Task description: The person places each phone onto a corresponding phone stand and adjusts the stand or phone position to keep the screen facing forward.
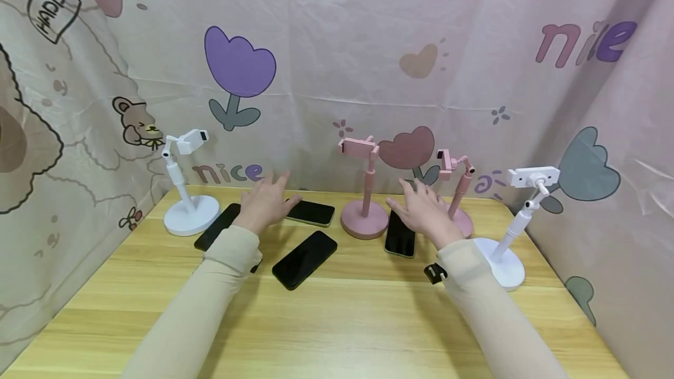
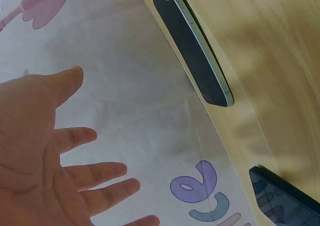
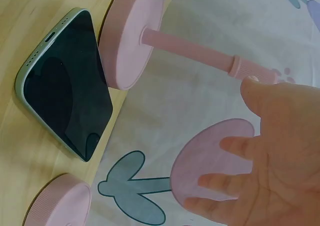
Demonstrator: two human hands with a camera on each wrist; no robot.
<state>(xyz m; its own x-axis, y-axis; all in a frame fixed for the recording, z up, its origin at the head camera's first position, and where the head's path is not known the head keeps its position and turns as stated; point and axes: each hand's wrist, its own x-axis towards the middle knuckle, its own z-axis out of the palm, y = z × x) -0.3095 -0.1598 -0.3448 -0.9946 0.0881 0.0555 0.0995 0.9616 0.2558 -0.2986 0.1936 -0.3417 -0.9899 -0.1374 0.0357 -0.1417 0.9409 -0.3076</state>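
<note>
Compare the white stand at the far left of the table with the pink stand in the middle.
The white stand is white, and its pole leans left. The pink stand is pink, and its pole rises nearly straight. The white stand's clamp juts to the right of its pole; the pink stand's clamp sits mostly left of its pole. Both have round bases and hold no phone. The open left hand hovers between them.

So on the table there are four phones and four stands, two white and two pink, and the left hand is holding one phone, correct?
Not quite. The left hand holds nothing: the left wrist view shows its fingers spread and bare, above the table, apart from the nearest phone. The rest stands: four phones, two white stands and two pink stands, as the head view shows.
</note>
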